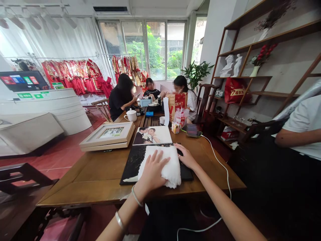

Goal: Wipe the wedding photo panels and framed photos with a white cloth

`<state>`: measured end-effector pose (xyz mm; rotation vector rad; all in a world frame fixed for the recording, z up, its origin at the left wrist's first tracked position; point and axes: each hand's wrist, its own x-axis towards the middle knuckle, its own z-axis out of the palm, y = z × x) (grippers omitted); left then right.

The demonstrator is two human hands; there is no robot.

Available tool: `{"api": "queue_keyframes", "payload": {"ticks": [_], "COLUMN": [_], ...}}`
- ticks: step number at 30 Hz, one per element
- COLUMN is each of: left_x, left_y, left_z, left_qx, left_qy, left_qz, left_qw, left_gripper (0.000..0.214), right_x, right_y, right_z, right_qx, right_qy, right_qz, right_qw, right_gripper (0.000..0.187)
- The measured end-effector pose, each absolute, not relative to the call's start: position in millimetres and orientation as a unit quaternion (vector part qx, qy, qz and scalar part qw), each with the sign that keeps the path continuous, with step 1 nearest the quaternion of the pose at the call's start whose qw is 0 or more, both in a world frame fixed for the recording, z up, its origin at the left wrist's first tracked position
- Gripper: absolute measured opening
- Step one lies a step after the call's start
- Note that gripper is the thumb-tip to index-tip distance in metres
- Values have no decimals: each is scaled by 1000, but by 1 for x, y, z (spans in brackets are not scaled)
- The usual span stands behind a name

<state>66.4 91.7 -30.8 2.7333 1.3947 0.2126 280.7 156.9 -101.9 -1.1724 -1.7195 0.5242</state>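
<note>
A folded white cloth [173, 167] lies on the lower, dark page of an open photo album [132, 164]. My left hand [154, 169] rests flat on the cloth with its fingers spread. To the right, my right hand [186, 156] reaches the album's edge beside the cloth, fingers stretched out; what its fingertips touch is partly hidden. The upper page shows a wedding photo [152, 135] of a couple. Under my hands and the cloth, much of the lower page is covered.
Stacked cream picture frames [107, 135] sit left of the album, near a white lidded cup [130, 115]. A small box [175, 128], a phone [192, 130] with a white cable [220, 157], and a paper bag [173, 103] stand to the right. Several people sit around.
</note>
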Motion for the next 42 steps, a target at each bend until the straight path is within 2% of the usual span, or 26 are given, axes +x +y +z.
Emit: {"api": "queue_keyframes", "payload": {"ticks": [4,15,25,29,42], "left_x": [67,95,114,127,70], "left_y": [86,154,58,42,157], "left_z": [-29,-18,-35,-36,-22], "left_qx": [889,884,801,790,783], "left_qy": [452,462,590,607,619], "left_qz": [62,54,98,89,67], "left_qw": [45,32,12,13,-12], "left_gripper": [79,68,76,80,62], "right_x": [280,281,282,285,279], "right_y": [158,156,160,162,157], "right_z": [-102,-97,-104,-105,-100], "right_qx": [-485,-472,-476,-466,-507], "right_qy": [-696,-702,-687,-690,-690], "right_qz": [218,219,232,238,207], "right_qw": [483,487,498,500,473], "right_gripper": [38,47,37,36,37]}}
